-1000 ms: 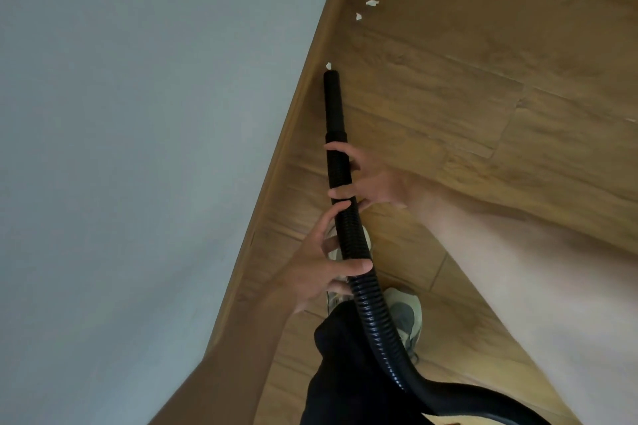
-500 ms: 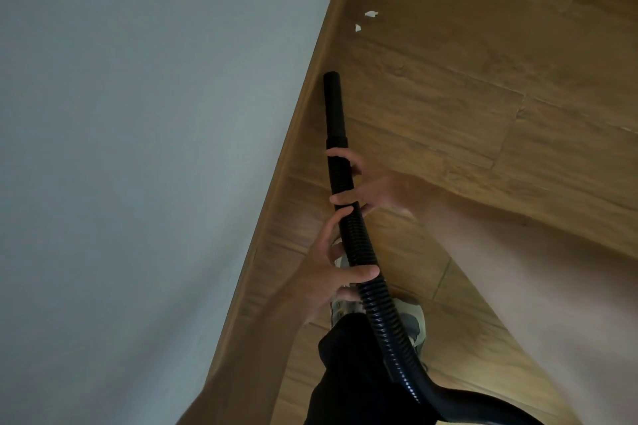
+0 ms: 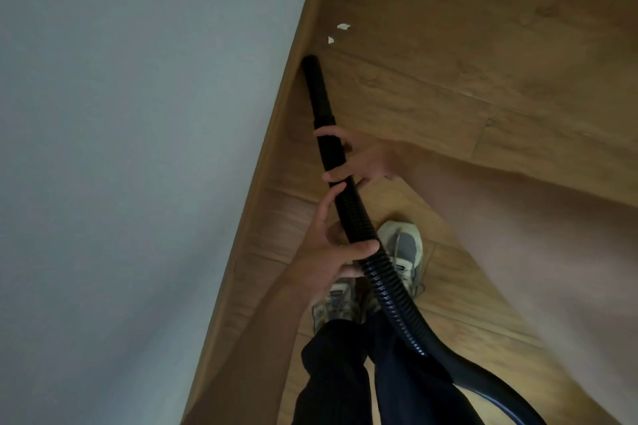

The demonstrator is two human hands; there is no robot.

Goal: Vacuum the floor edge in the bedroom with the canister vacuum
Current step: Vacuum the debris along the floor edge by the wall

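Along the brown wood-plank floor (image 3: 483, 62), the black ribbed vacuum hose (image 3: 319, 93), gripped by the right hand (image 3: 366, 159) and left hand (image 3: 328, 248), noses against the skirting (image 3: 276, 134), with white scraps (image 3: 342, 26), perhaps paper, just ahead and not yet collected.

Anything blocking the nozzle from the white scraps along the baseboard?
Nothing visible. Only bare wood floor lies between the nozzle tip and the nearest white scrap, just ahead beside the baseboard.

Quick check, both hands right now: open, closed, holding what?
Left hand: closed around the black ribbed vacuum hose.
Right hand: closed around the black rigid vacuum tube.
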